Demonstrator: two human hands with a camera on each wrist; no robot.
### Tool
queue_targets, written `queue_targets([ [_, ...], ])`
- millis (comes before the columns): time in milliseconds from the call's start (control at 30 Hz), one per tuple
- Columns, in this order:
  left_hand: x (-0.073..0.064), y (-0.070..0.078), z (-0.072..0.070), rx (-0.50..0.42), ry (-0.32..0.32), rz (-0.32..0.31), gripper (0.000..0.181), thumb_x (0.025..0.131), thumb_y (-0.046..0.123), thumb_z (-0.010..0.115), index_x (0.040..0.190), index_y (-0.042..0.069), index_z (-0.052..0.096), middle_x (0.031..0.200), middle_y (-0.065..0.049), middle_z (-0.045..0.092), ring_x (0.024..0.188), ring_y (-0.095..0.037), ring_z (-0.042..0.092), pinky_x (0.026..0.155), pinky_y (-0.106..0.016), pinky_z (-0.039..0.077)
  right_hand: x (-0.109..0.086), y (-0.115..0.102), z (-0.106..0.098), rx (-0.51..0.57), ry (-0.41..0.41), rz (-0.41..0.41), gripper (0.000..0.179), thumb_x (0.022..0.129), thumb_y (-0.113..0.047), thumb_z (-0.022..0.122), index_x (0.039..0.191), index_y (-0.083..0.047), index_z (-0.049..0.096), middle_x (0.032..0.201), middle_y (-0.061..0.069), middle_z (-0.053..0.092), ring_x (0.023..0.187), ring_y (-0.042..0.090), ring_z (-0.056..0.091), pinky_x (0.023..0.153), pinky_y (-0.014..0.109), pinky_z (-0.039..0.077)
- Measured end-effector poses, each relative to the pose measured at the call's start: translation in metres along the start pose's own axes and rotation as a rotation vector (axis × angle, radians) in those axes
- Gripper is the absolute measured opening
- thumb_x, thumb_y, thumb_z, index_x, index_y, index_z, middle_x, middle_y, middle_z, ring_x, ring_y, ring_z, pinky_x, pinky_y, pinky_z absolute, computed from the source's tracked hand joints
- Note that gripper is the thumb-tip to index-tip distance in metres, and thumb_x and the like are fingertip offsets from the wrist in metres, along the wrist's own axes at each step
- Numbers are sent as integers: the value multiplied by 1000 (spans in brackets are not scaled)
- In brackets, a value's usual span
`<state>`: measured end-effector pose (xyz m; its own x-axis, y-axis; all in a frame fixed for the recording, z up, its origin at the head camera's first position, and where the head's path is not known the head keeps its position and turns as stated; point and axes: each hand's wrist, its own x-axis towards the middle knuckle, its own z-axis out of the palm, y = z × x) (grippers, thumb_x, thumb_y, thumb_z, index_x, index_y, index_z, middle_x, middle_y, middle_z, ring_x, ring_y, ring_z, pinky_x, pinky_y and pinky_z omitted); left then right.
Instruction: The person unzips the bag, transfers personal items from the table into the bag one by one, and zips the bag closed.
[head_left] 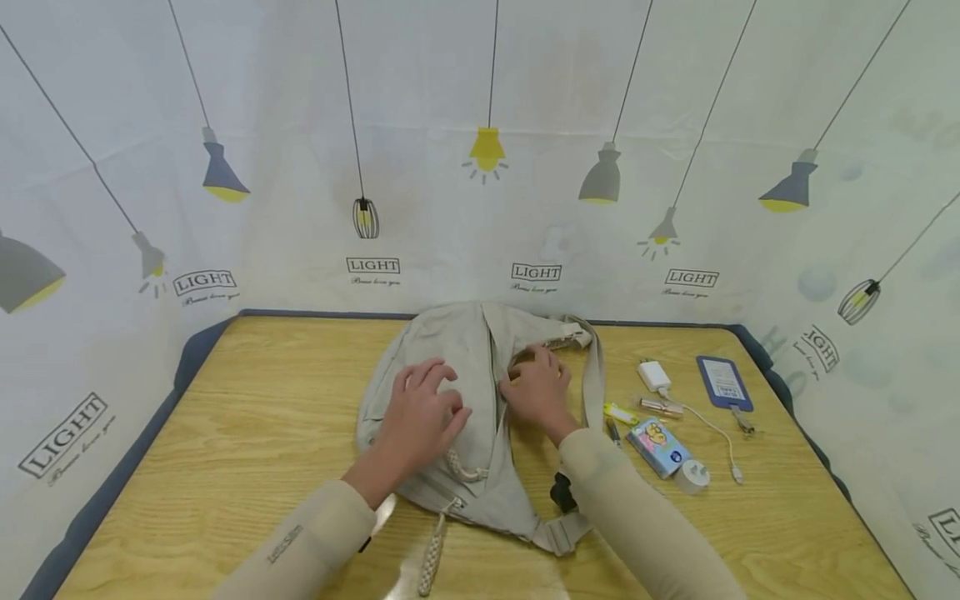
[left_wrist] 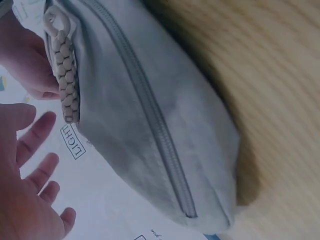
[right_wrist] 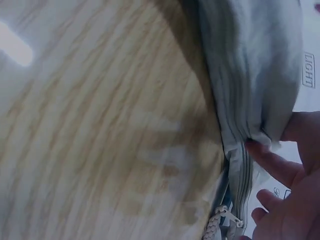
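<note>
A beige sling bag (head_left: 442,333) lies on the wooden table, its strap (head_left: 594,375) looping along the right side. My right hand (head_left: 538,387) pinches the bag's fabric beside a zipper on its right edge; in the right wrist view the thumb and a finger (right_wrist: 275,162) grip the folded cloth. Over the front of the bag is my left hand (head_left: 423,412), its fingers loosely bent and spread, holding nothing. The left wrist view shows a braided zipper pull (left_wrist: 67,75) close to those fingers and a long closed zipper (left_wrist: 150,110). Another braided pull (head_left: 432,554) hangs at the bag's near end.
Right of the bag lie a white charger (head_left: 654,375) with its cable (head_left: 716,429), a blue card holder (head_left: 723,382), a lipstick-like tube (head_left: 662,406), a blue tissue pack (head_left: 658,446), a small white round item (head_left: 692,476) and a yellow tag (head_left: 619,413). A printed sheet (head_left: 450,83) walls the table's back.
</note>
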<state>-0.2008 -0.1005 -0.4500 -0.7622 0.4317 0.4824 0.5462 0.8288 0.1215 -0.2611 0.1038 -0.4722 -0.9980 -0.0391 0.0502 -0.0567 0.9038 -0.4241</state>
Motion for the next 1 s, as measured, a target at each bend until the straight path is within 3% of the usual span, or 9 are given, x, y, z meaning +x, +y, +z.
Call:
queue_targets([
  [100,7,1,3,1,61,-44,16,86,30,71,74,21,67,115,-3,60,126,-26,48,101,-51,36,1,-1,-1,10,-1,17,29,94,-35,57,102,-15,78,151,12,39,143,34,27,109,62,21],
  [233,14,3,6,-6,88,-76,13,85,28,73,77,20,66,117,-4,61,129,-28,47,101,-51,36,2,-1,-1,-32,-39,44,38,95,-43,53,90,-14,78,153,16,35,143,37,26,108,64,25],
  [433,16,4,8,-24,95,-91,12,84,27,74,77,19,67,117,-5,61,130,-29,47,102,-53,36,3,5,-2,90,-133,89,40,94,-44,55,113,-15,74,157,14,29,146,39,21,107,68,22],
  [500,16,4,8,-30,96,-102,12,84,26,74,76,19,68,118,-5,61,131,-29,47,102,-53,36,4,6,-4,138,-130,103,36,92,-41,59,111,-14,74,157,12,30,145,39,22,108,67,21],
  [633,16,4,8,-37,88,-127,11,84,25,74,77,18,68,119,-5,62,131,-29,47,102,-53,35,3,5,-5,190,-67,113,30,90,-36,64,103,-13,77,155,11,32,143,39,26,109,65,19],
  [733,17,5,8,-35,88,-147,10,85,25,73,80,17,70,119,-5,61,130,-29,47,102,-53,35,1,2,-6,207,39,95,25,89,-34,67,97,-13,78,154,9,34,140,38,30,109,63,20],
  [867,20,4,8,-23,102,-181,10,85,27,73,84,17,70,118,-5,61,129,-29,47,101,-51,35,0,-2,-8,201,182,11,20,88,-29,69,88,-12,79,151,7,38,138,36,32,108,62,20],
  [1000,25,5,9,-18,81,-223,20,86,36,70,92,17,70,119,-6,60,130,-29,45,101,-51,35,-2,-3,-10,196,247,-78,18,87,-26,69,82,-11,79,147,8,42,136,35,33,107,61,18],
])
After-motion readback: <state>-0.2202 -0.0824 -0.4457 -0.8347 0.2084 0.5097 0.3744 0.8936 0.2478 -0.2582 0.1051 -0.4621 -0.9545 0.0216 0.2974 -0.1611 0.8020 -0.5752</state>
